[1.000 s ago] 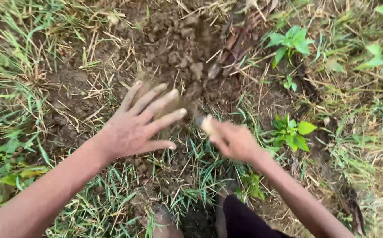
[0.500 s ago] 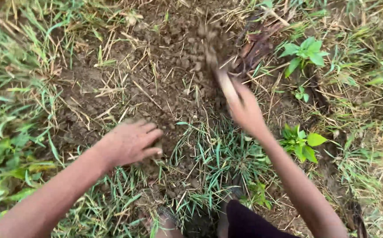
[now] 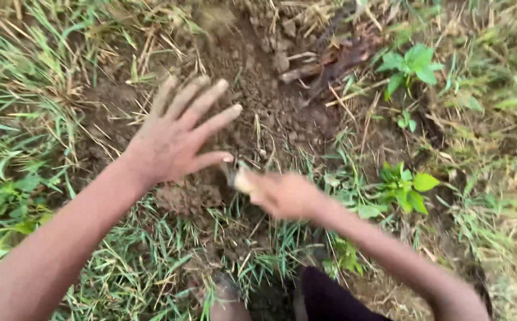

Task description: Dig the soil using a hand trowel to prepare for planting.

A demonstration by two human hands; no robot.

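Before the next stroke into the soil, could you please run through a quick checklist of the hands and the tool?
1. Left hand open, fingers spread over the bare soil: ok.
2. Right hand closed on the tool handle: ok.
3. Tool's working end visible: cannot tell, blurred.
4. Left thumb clear of the tool: not ok, very close.
5. Small green plant apart from the right hand: ok.

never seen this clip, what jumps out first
The left hand, fingers spread flat, is over the bare soil at centre. Just right of it the blurred right hand grips a short tool handle at the edge of the grass. A leafy seedling stands further right.
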